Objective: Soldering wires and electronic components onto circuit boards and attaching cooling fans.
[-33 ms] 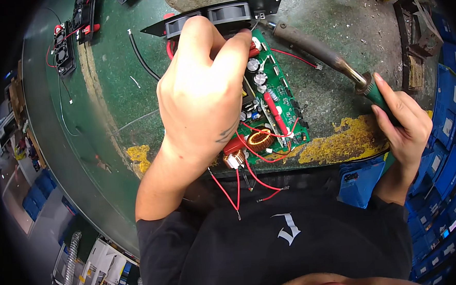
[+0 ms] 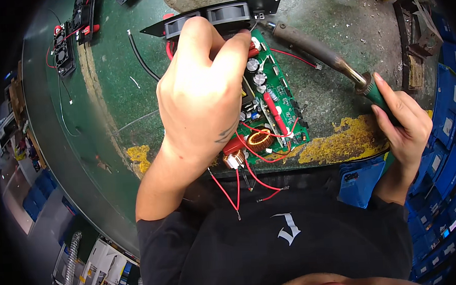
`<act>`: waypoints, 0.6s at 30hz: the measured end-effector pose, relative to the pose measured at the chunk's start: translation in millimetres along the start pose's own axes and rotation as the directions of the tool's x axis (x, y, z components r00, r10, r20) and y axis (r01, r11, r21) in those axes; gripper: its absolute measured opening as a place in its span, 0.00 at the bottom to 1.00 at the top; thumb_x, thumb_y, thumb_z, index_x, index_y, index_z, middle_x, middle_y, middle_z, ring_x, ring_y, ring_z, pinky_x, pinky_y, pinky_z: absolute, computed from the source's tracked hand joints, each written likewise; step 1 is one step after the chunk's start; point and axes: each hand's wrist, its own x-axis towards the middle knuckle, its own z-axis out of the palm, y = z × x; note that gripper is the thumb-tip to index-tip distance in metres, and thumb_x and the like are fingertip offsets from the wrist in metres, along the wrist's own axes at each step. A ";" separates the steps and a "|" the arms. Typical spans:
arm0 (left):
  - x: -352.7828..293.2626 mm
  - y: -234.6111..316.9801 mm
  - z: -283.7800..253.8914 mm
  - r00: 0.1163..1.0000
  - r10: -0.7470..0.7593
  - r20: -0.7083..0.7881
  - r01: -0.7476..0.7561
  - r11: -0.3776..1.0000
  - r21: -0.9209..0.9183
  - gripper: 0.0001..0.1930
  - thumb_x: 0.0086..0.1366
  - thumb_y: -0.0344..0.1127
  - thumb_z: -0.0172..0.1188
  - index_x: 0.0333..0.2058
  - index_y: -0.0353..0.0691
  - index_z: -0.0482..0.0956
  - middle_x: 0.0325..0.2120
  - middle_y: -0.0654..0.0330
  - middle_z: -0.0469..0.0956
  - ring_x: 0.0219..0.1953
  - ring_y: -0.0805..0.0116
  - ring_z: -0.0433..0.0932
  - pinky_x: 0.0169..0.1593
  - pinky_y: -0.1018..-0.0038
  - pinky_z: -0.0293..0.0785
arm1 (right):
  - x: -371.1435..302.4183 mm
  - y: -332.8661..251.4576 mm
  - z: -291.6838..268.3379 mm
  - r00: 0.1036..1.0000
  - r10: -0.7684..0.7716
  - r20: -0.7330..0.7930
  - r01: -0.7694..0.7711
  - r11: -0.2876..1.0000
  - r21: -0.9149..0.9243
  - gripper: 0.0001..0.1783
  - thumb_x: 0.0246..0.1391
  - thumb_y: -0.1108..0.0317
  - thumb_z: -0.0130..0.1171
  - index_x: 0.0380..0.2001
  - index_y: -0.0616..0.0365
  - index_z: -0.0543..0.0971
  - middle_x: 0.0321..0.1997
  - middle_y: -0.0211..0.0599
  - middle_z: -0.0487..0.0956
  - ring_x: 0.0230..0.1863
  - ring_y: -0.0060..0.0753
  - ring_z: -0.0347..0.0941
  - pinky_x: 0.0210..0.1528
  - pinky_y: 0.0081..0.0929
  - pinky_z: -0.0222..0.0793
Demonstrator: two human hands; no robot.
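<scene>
My right hand (image 2: 403, 120) grips the green handle of a soldering iron (image 2: 316, 50). Its tip is by the right end of a black fan panel (image 2: 231, 13), next to a small metal terminal. Over the left part of a green circuit board (image 2: 282, 88) lies my left hand (image 2: 204, 82), fingers bent and closed at the panel's near side. What they pinch is hidden beneath the hand. The board carries round capacitors, a copper-wound coil (image 2: 259, 140) and red-sleeved parts. Red wires (image 2: 263, 184) hang from it past the bench's front edge.
Two more fan units (image 2: 64, 48) lie at the far left of the green bench (image 2: 117, 86). A black cable (image 2: 142, 56) runs beside my left hand. At the far right stands a metal iron stand (image 2: 413, 45). Blue bins (image 2: 448, 110) line the right side.
</scene>
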 end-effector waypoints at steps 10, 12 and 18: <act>-9.9 11.5 -24.3 0.994 -0.106 0.021 0.107 0.992 -0.068 0.10 0.56 0.23 0.71 0.38 0.39 0.88 0.24 0.62 0.66 0.24 0.70 0.70 0.28 0.75 0.66 | -3.3 0.8 -1.6 1.000 0.027 0.000 -0.027 1.000 -0.001 0.30 0.44 0.80 0.72 0.55 0.60 0.84 0.27 0.39 0.76 0.26 0.30 0.73 0.31 0.23 0.69; -22.1 19.2 -50.1 0.959 -0.258 0.118 0.269 0.959 -0.085 0.08 0.57 0.21 0.70 0.36 0.35 0.87 0.24 0.63 0.67 0.25 0.76 0.68 0.28 0.78 0.62 | -7.5 1.1 -3.6 0.999 0.049 0.002 -0.049 0.999 0.010 0.30 0.44 0.81 0.72 0.55 0.61 0.84 0.27 0.39 0.76 0.26 0.30 0.73 0.32 0.23 0.69; -66.2 1.0 -106.4 0.728 -0.556 0.401 0.628 0.775 -0.067 0.04 0.59 0.25 0.70 0.32 0.33 0.84 0.29 0.58 0.77 0.26 0.69 0.76 0.32 0.74 0.71 | -18.7 4.2 -5.6 0.997 0.063 0.033 -0.064 0.997 0.035 0.29 0.47 0.85 0.69 0.56 0.65 0.82 0.31 0.38 0.78 0.31 0.26 0.73 0.37 0.19 0.69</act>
